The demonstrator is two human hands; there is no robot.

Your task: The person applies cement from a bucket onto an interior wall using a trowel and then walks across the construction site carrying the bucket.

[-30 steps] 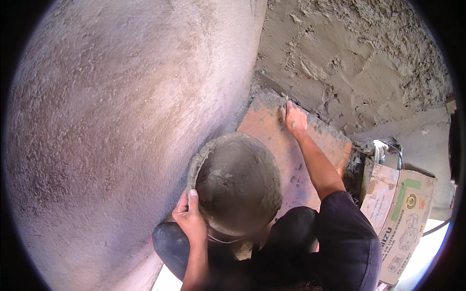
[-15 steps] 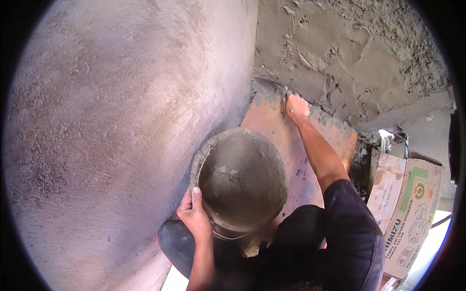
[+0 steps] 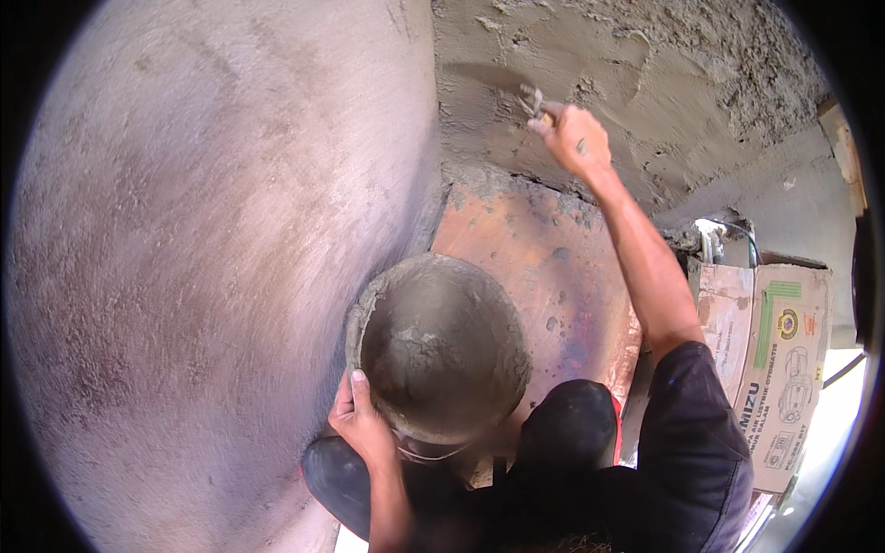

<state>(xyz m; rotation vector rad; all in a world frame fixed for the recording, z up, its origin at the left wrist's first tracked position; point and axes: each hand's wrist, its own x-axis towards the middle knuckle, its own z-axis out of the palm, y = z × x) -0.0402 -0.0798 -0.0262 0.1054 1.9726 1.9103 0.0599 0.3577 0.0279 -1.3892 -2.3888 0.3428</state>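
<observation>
My left hand [image 3: 366,426] grips the near left rim of a mortar-caked bucket [image 3: 442,348], thumb over the edge. Grey mortar coats the bucket's inside, with a small lump near the middle. My right arm reaches far forward, and my right hand [image 3: 579,140] is closed round the handle of a trowel [image 3: 532,100]. The trowel's blade is smeared by motion and lies against or close to the wet mortar wall [image 3: 636,120]; I cannot tell whether it touches.
A plastered wall [image 3: 212,276] rises along the left, meeting the wet wall in a corner. A mortar-spattered board [image 3: 516,240] lies below that corner. Cardboard boxes [image 3: 784,387] stand at the right. My bent knees [image 3: 567,429] are close to the bucket.
My right hand has lifted the trowel from the board's far edge up to the wet wall. My left hand stays on the bucket rim. The view has shifted slightly.
</observation>
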